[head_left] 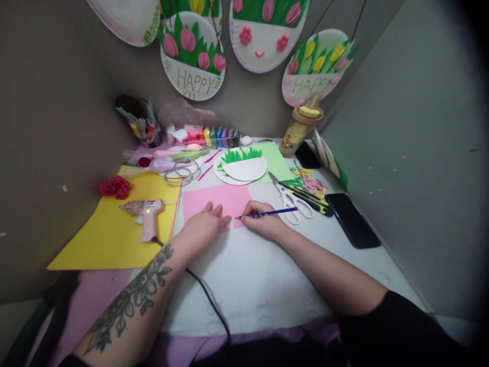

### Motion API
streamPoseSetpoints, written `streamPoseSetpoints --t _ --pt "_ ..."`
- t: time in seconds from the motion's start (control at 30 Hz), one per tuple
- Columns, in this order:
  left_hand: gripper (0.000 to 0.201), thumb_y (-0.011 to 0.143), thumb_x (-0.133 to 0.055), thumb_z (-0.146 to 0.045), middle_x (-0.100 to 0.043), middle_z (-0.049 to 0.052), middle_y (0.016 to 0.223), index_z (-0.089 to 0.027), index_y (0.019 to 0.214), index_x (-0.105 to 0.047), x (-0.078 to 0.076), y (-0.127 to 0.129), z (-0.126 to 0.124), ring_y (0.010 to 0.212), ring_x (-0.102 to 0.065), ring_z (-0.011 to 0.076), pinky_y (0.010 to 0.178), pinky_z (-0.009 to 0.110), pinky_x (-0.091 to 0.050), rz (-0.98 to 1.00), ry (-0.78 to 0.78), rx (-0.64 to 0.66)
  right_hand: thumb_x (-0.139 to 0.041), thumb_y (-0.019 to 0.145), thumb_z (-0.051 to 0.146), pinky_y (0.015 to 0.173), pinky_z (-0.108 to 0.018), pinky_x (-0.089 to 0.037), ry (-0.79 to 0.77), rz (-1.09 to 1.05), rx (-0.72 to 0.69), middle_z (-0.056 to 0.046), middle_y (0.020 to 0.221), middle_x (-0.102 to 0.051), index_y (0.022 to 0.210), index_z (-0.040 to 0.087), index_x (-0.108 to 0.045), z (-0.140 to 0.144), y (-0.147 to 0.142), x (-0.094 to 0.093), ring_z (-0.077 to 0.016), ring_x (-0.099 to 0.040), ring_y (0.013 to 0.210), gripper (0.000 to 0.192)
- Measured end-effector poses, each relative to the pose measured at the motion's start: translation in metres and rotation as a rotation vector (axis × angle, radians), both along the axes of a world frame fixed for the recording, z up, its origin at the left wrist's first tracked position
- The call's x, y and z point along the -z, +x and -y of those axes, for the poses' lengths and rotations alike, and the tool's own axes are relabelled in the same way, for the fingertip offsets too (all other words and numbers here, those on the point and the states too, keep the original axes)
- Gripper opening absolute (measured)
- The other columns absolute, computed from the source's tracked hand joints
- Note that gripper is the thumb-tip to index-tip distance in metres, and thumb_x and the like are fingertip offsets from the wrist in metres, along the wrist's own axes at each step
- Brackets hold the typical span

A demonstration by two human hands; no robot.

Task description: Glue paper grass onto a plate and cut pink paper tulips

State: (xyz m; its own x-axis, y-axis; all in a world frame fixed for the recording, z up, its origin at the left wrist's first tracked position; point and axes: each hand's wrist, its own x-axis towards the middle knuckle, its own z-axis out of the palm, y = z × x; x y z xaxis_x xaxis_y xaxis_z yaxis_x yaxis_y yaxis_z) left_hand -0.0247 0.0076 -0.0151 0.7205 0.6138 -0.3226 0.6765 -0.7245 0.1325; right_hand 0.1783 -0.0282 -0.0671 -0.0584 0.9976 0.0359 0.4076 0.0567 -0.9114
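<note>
Left hand (204, 224) flat and spread on the near edge of the pink paper (219, 200), pressing it on the white table (252, 275). Right hand (262, 216) closed around a blue pencil (267, 213), tip touching the paper's near edge. White scissors (290, 201) just right of the hand. Pink glue gun (147, 216) on the yellow sheet (114, 234), at left.

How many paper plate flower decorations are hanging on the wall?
4, with more perhaps hidden above: a plain one top left, a "HAPPY" one, a smiley-face one, and a yellow-tulip one on the right.
</note>
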Motion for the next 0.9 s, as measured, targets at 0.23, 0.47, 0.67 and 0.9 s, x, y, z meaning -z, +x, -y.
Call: streamPoseSetpoints --t 0.23,0.47,0.67,0.9 --pt "0.049 0.086 -0.039 -0.008 -0.049 0.013 0.133 -0.025 0.128 -0.055 -0.0036 0.0010 0.0016 0.127 -0.042 0.0318 0.095 0.042 -0.046 -0.010 0.002 -0.016 -0.060 0.066 0.018 0.052 -0.022 -0.035 0.009 -0.060 0.060 0.005 0.057 -0.054 0.061 0.020 -0.053 -0.0013 0.0038 0.0053 -0.0115 -0.046 0.055 0.009" --pt "0.049 0.085 -0.038 -0.007 -0.050 0.014 0.132 -0.023 0.128 -0.055 -0.0035 0.0007 0.0013 0.126 -0.042 0.0344 0.092 0.042 -0.048 -0.001 0.001 0.000 -0.058 0.064 0.016 0.051 -0.022 -0.033 0.016 -0.020 0.068 0.005 0.055 -0.052 0.060 0.020 -0.052 -0.0021 0.0040 0.0067 -0.0114 -0.045 0.054 0.008" --pt "0.049 0.085 -0.038 -0.008 -0.050 0.013 0.132 -0.024 0.128 -0.054 -0.0039 0.0004 0.0013 0.125 -0.043 0.0331 0.093 0.042 -0.048 0.001 0.002 -0.007 -0.058 0.063 0.017 0.051 -0.023 -0.033 0.005 -0.033 0.074 0.005 0.054 -0.051 0.058 0.020 -0.050 -0.0017 0.0054 0.0053 -0.0115 -0.044 0.054 0.009" --pt "0.049 0.085 -0.038 -0.009 -0.050 0.013 0.131 -0.024 0.129 -0.054 -0.0002 -0.0008 0.0003 0.125 -0.043 0.0347 0.092 0.043 -0.048 0.011 0.000 -0.001 -0.058 0.061 0.014 0.049 -0.022 -0.030 0.008 -0.066 0.057 0.006 0.052 -0.048 0.055 0.019 -0.049 -0.0012 0.0050 0.0026 -0.0105 -0.042 0.052 0.011"
